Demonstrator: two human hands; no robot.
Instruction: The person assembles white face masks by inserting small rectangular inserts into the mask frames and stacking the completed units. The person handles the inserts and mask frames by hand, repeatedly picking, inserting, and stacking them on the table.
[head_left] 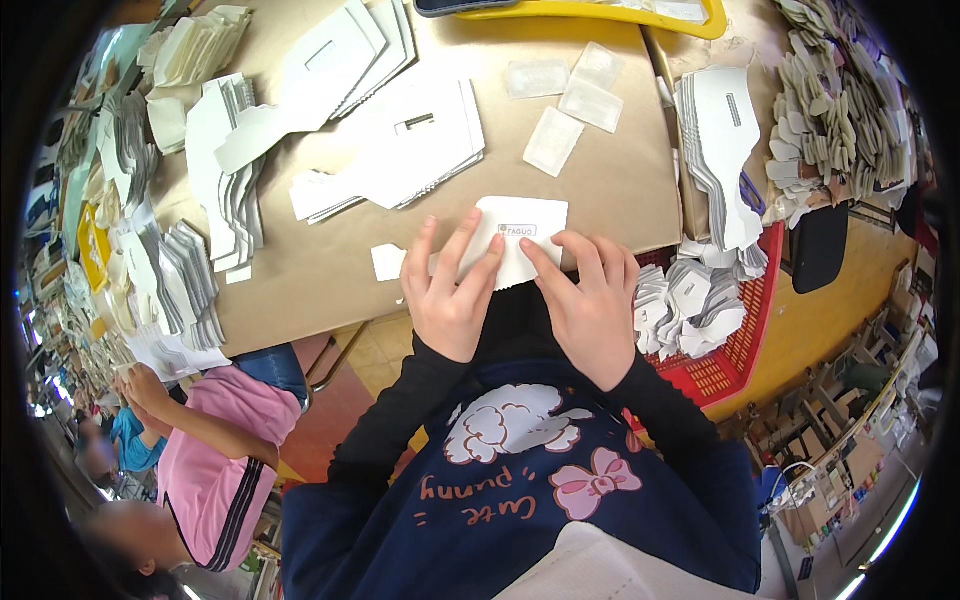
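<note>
Between my hands, at the table's near edge, lies a white cut panel (522, 210) with a small framed rectangular label (517, 231) on it. My left hand (447, 290) grips the panel's left side, one fingertip pressing at the label's left end and the other fingers spread. From the right, my right hand (592, 290) holds the panel, a fingertip just below the label's right end. Beside my left hand is a small white piece (388, 262). Farther off sits a stack of white panels (430, 140) with slot-shaped marks. Several pale rectangular pieces (553, 142) lie beyond the held panel.
More panel stacks (222, 170) stand on the left, another stack (722, 150) on the right. A yellow-rimmed tray (600, 10) is at the back. By my right side, a red basket (740, 365) contains bundled pieces. A person in pink (215, 430) works at the left.
</note>
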